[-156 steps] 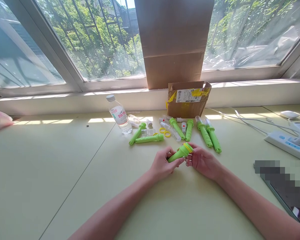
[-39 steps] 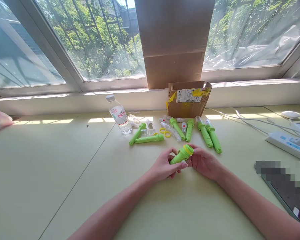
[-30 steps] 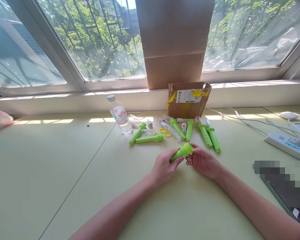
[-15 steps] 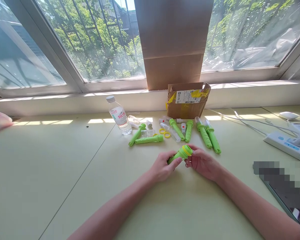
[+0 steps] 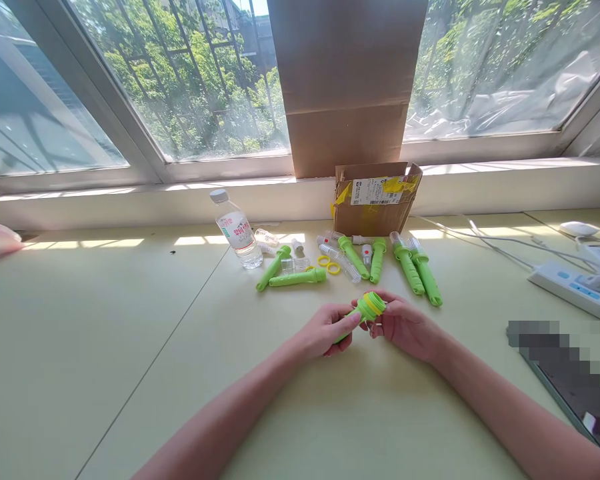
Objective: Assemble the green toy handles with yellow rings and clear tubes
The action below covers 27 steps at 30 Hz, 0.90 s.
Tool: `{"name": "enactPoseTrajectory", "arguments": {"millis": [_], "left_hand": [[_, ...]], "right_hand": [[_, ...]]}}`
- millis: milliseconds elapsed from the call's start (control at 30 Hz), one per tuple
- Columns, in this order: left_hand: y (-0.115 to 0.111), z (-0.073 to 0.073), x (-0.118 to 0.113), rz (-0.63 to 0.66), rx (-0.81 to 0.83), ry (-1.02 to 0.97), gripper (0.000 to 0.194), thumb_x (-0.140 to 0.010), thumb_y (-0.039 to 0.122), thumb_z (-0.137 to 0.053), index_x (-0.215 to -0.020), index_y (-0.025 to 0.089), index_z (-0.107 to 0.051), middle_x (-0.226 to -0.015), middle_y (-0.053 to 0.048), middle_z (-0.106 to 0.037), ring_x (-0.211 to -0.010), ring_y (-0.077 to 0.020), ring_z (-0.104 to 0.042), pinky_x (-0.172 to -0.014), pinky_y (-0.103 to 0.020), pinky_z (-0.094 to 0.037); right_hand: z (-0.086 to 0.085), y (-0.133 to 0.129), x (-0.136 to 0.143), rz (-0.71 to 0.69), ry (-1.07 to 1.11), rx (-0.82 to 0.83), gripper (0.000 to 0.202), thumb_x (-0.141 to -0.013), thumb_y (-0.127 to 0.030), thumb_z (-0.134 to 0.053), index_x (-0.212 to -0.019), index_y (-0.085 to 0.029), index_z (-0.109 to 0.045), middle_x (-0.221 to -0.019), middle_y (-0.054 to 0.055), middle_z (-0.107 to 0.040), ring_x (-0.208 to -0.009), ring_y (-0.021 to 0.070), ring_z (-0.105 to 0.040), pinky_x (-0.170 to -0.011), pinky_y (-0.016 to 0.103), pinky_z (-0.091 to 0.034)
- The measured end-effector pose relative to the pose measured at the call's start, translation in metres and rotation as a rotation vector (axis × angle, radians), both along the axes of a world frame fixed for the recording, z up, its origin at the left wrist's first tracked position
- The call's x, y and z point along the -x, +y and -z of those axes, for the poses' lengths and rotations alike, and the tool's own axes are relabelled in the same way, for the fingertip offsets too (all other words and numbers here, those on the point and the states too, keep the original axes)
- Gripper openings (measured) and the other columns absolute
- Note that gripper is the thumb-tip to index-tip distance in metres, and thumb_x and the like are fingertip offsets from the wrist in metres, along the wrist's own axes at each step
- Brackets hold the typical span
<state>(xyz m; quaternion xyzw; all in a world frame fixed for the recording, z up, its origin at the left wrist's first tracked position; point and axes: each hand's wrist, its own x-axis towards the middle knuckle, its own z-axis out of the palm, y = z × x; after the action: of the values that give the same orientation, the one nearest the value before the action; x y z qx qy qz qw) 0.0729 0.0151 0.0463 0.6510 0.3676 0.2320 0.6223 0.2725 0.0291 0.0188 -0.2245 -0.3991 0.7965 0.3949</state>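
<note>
Both hands hold one green plastic handle (image 5: 364, 311) with a yellow ring at its wide end, just above the pale green table (image 5: 130, 347). My left hand (image 5: 326, 331) wraps the narrow shaft. My right hand (image 5: 406, 325) pinches the wide ringed end with its fingertips. Beyond the hands lie several more green handles (image 5: 293, 278), two of them with clear caps (image 5: 415, 270), loose yellow rings (image 5: 330, 265) and small clear tubes (image 5: 341, 261).
A water bottle (image 5: 235, 230) stands at the back left of the parts. An open cardboard box (image 5: 375, 198) sits against the window sill. A white power strip (image 5: 573, 287) with cables lies at the right, and a dark device (image 5: 587, 407) at the right edge.
My left hand has shifted its grip along the shaft and the handle has turned slightly between the fingers. The parts on the table have not moved.
</note>
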Motion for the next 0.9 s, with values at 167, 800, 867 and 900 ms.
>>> {"name": "enactPoseTrajectory", "arguments": {"millis": [167, 800, 867, 900], "left_hand": [[-0.002, -0.005, -0.003, -0.011, -0.021, 0.014, 0.038, -0.083, 0.051, -0.050, -0.089, 0.014, -0.057, -0.048, 0.007, -0.041, -0.037, -0.0039, -0.033, -0.034, -0.016, -0.026], [-0.005, 0.016, -0.014, -0.339, -0.434, 0.160, 0.029, -0.087, 0.041, -0.048, -0.094, 0.017, -0.062, -0.070, 0.001, -0.061, -0.063, -0.0110, -0.054, -0.061, -0.022, -0.041], [-0.005, 0.015, -0.014, -0.331, -0.436, 0.169, 0.029, -0.089, 0.041, -0.045, -0.092, 0.017, -0.062, -0.068, 0.001, -0.059, -0.061, -0.0099, -0.051, -0.060, -0.021, -0.039], [-0.005, 0.015, -0.014, -0.325, -0.424, 0.162, 0.029, -0.089, 0.041, -0.045, -0.089, 0.017, -0.061, -0.066, 0.002, -0.057, -0.058, -0.0091, -0.049, -0.058, -0.021, -0.038]], "right_hand": [[0.000, 0.000, 0.001, 0.004, -0.006, 0.018, 0.021, -0.078, -0.021, -0.059, -0.099, -0.020, -0.064, -0.087, 0.004, -0.065, -0.068, 0.0142, -0.059, -0.061, 0.027, -0.049], [0.009, 0.004, -0.001, 0.120, 0.069, 0.134, 0.023, -0.079, -0.019, -0.060, -0.101, -0.024, -0.063, -0.087, -0.001, -0.063, -0.065, 0.0094, -0.056, -0.061, 0.024, -0.050], [0.009, 0.004, -0.001, 0.125, 0.072, 0.144, 0.023, -0.079, -0.018, -0.060, -0.102, -0.023, -0.062, -0.085, -0.001, -0.062, -0.064, 0.0091, -0.055, -0.061, 0.023, -0.050], [0.009, 0.004, -0.001, 0.124, 0.071, 0.145, 0.023, -0.079, -0.018, -0.060, -0.102, -0.023, -0.062, -0.085, -0.001, -0.062, -0.064, 0.0090, -0.055, -0.061, 0.024, -0.050]]}}
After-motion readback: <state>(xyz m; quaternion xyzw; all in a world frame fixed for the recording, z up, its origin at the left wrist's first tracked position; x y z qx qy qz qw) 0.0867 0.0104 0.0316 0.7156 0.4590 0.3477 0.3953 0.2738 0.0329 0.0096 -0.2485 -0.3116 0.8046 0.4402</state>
